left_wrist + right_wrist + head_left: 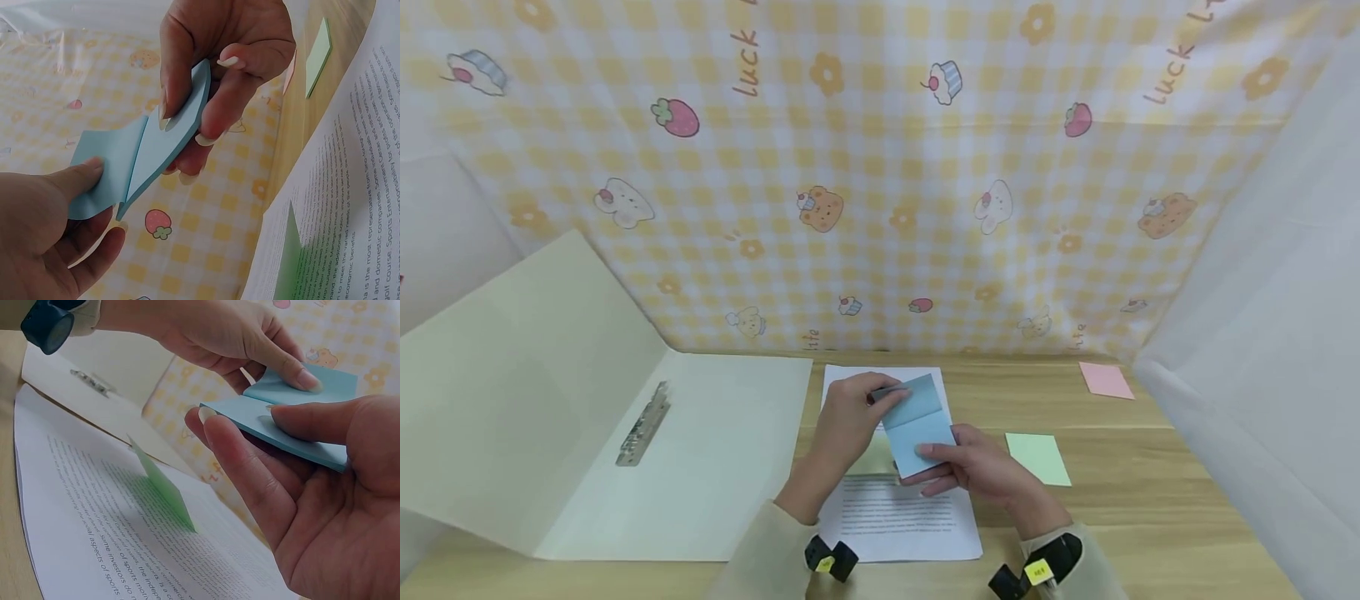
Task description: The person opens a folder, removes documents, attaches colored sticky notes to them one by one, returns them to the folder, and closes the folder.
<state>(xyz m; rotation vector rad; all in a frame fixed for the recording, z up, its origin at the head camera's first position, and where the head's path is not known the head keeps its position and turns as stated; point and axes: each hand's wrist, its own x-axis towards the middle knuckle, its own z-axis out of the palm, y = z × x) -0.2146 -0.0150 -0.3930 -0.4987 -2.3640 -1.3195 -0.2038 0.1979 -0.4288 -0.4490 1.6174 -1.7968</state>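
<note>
Over the printed pages (902, 533), both hands hold a blue sticky note pad (925, 437). The right hand (985, 471) grips the pad, thumb on top and fingers beneath. Between thumb and fingers the left hand (846, 417) pinches the top blue sheet (112, 159), which is lifted and bent back from the pad along a crease. Attached to the printed page, a pale green sticky note (164, 490) stands up at an angle below the hands. In the head view the hands and pad partly cover it.
On the left lies an open white folder (730, 475) with a metal clip (645, 425), its cover raised. A green sticky pad (1039, 459) and a pink one (1107, 381) lie on the wooden table (1120, 517) at right. Behind hangs a yellow checked cloth (880, 275).
</note>
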